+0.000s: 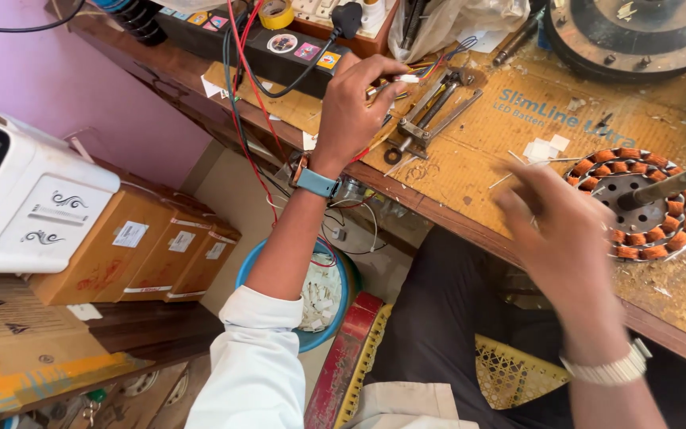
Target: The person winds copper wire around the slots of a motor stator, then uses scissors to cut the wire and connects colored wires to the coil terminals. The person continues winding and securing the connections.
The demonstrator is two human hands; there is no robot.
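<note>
My left hand (356,107) reaches out over the wooden bench (470,159) and pinches a small white strip (406,79) between thumb and fingertips, next to a bundle of coloured wires. A metal hand tool (432,114) lies just right of it. My right hand (561,238) is blurred, fingers spread, hovering just left of a round motor stator (637,202) wound with copper coils, with a metal shaft sticking up from it. I cannot see anything in the right hand.
A black box (279,48) with stickers and red and black wires sits at the back of the bench. A large metal disc (637,36) lies far right. Below are cardboard boxes (144,254), a white appliance (25,191) and a blue bucket (323,294).
</note>
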